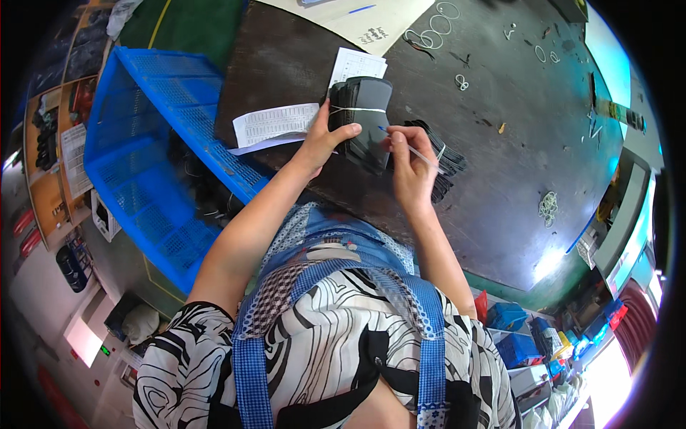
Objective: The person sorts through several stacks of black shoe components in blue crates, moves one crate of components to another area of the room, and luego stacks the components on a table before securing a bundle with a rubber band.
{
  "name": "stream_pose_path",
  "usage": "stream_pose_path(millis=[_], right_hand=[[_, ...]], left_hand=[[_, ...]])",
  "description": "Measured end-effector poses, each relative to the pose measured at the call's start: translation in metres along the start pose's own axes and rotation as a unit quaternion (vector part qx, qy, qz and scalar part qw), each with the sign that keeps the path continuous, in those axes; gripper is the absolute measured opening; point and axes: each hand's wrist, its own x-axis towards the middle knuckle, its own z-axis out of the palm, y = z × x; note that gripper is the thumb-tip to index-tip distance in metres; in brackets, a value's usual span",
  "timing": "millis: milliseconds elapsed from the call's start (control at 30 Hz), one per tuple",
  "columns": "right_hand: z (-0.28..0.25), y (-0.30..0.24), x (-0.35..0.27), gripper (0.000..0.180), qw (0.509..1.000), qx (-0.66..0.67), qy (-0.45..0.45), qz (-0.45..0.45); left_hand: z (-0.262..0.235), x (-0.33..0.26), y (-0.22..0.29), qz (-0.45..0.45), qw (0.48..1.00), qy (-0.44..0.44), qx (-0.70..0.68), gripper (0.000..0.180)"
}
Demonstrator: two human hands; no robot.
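My left hand grips a banded stack of dark flat pieces from its left side, thumb lying over the front. A pale elastic band runs across the stack. In my right hand a pen is pinched between thumb and fingers, its blue tip close to the stack's right edge. Just beyond that hand another bundle of thin black pieces lies on the table with a light band around it. A printed sheet lies left of the stack, and a second printed paper shows behind it.
A large blue plastic crate with dark items inside stands left of the dark table. Rubber bands lie in loose clumps on the tabletop. At the far edge a big cream sheet carries a blue pen.
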Motion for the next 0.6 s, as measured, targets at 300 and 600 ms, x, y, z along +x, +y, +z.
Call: stream_pose_path(millis=[300, 600], right_hand=[[0.006, 0.001, -0.004, 0.006, 0.979, -0.189, 0.009, -0.075], [0.006, -0.001, -0.006, 0.005, 0.976, -0.21, -0.012, -0.065]], left_hand=[[0.0, 0.003, -0.012, 0.025, 1.0, 0.002, 0.013, 0.094], [-0.002, 0.004, -0.006, 0.008, 1.0, 0.007, -0.018, 0.086]])
